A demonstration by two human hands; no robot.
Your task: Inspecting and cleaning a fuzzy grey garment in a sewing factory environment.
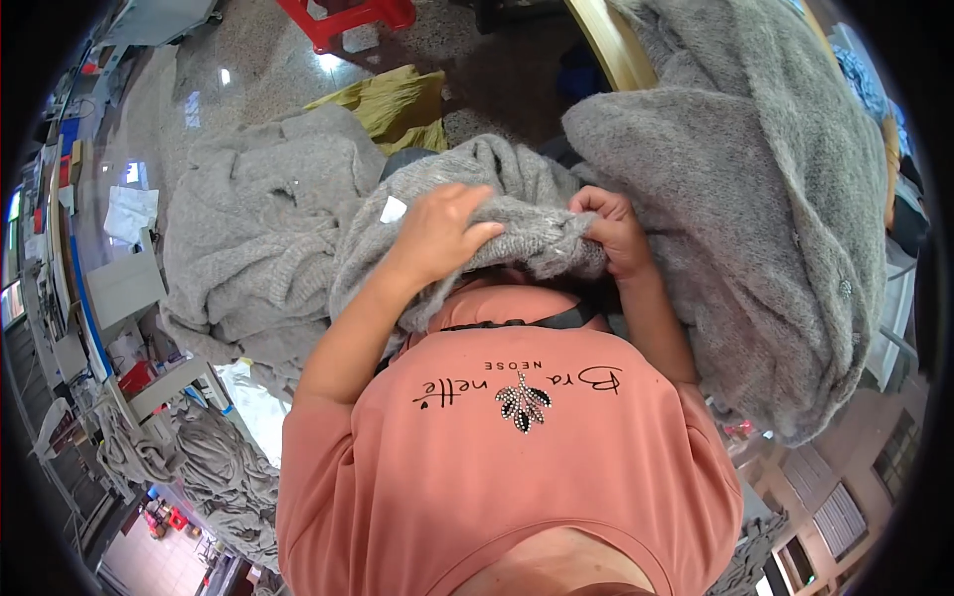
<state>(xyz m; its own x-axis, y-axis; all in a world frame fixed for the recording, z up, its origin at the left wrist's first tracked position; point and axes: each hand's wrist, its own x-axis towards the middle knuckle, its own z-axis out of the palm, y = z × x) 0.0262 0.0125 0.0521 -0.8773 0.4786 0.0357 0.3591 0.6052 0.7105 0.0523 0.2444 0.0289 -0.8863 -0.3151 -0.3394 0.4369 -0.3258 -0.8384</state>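
A grey fuzzy knitted garment (497, 164) lies bunched across my lap, with a ribbed band folded up toward me. My left hand (444, 233) rests on this band, thumb and fingers apart. A small white tag (393, 210) shows on the knit just left of that hand. On the other side, my right hand (616, 230) is closed, pinching the band's right end between thumb and fingers. The underside of the fold and the fingertips beneath it are hidden.
More grey knitwear (268, 209) is heaped at the left, and a large pile (725, 199) rises at the right beside a wooden edge (616, 45). Ahead are a yellow crumpled sack (397, 104) and a red stool (348, 20) on the speckled floor (248, 70).
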